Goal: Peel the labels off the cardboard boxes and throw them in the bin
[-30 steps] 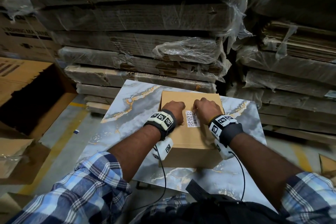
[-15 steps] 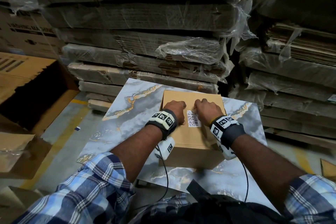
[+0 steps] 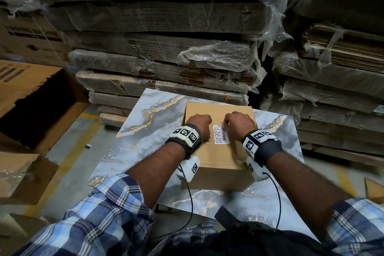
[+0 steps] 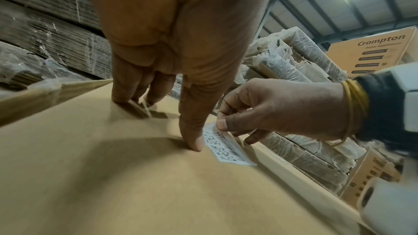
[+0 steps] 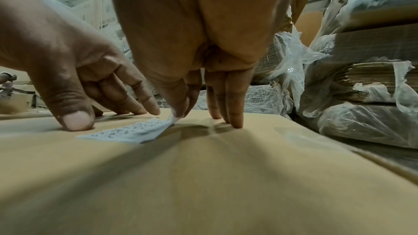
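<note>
Cardboard box (image 3: 218, 153) sat on the marble table (image 3: 133, 141) as your right hand (image 3: 240, 123) pinched the label (image 3: 220, 137), whose far corner had just lifted, while your left hand (image 3: 198, 125) pressed flat beside it, so peeling had begun.

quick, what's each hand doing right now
Left hand: open, fingertips pressing down on the box.
Right hand: pinching the far corner of the label, lifting it.

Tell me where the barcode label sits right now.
In the head view the barcode label lies on top of the cardboard box, between the left hand pressing beside it and the right hand, which pinches its lifted far corner.
</note>
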`<state>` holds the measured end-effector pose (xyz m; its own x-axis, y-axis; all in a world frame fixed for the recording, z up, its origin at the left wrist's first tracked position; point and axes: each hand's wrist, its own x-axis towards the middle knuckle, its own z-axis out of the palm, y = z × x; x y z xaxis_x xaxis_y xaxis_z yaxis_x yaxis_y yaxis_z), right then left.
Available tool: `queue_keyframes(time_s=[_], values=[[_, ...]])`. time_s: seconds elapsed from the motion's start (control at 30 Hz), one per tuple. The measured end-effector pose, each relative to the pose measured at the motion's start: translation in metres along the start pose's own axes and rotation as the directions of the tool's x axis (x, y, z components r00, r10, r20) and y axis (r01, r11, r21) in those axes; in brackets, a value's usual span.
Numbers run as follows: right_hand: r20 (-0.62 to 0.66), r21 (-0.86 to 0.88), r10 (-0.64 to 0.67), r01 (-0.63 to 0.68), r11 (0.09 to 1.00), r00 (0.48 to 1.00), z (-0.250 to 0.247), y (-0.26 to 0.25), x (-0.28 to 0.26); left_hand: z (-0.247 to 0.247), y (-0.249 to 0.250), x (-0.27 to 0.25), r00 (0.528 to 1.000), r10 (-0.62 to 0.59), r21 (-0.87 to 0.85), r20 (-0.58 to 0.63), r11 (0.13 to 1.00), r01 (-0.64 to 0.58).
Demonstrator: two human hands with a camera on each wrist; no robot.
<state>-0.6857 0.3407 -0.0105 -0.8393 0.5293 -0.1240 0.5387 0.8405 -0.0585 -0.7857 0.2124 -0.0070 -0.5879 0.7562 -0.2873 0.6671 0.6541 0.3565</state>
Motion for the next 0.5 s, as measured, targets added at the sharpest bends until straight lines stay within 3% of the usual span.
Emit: queue_keyframes(time_s=[0.2,0.5], values=[[0.009,-0.020,-0.054,0.054,0.998,0.999,-0.001,0.002,0.002,-0.002,0.001,-0.001,1.000,-0.002,0.001,0.001,1.000,0.002],[0.020,0.103,-0.049,0.046,0.994,0.999,0.000,0.011,-0.004,-0.006,0.005,-0.005,1.000,0.011,0.033,0.023,0.999,-0.011]])
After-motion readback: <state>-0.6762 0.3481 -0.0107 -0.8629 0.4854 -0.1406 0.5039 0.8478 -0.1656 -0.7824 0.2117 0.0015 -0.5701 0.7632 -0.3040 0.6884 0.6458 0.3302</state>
